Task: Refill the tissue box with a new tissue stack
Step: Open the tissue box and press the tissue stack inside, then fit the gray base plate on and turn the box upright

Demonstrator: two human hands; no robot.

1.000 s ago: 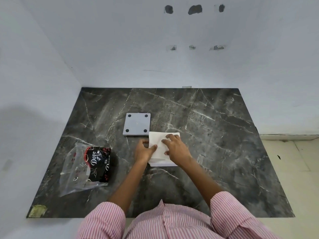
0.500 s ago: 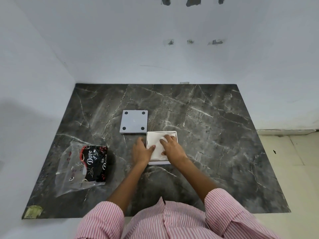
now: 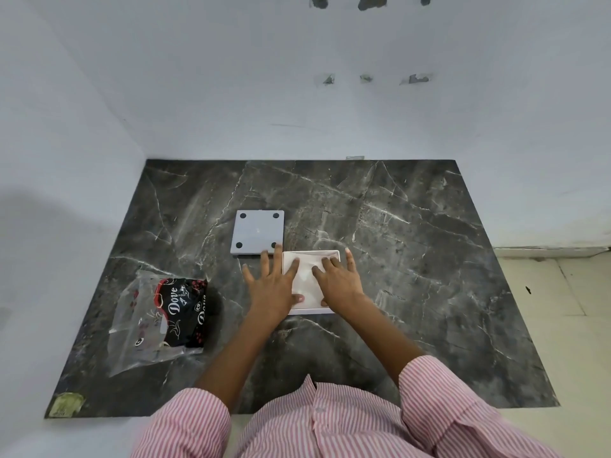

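Observation:
A white open tissue box point(image 3: 330, 253) stands on the dark marble slab point(image 3: 413, 259) with a white tissue stack point(image 3: 307, 279) lying inside it. My left hand point(image 3: 272, 285) lies flat with fingers spread over the box's left edge, fingertips on the tissues. My right hand point(image 3: 337, 280) presses flat on the stack from the right, fingers apart. The grey square box lid point(image 3: 258, 233) with dark round pads at its corners lies upside down just behind and left of the box. Neither hand grips anything.
A clear plastic tissue wrapper with a black Dove label point(image 3: 165, 315) lies at the left of the slab. White walls close in the left and back sides. A yellowish sticker point(image 3: 64, 404) marks the near-left corner. Light floor tiles point(image 3: 568, 309) lie to the right.
The tissue stack has gone down into the box. Both hands have opened from pinching it to lying flat with fingers spread on top.

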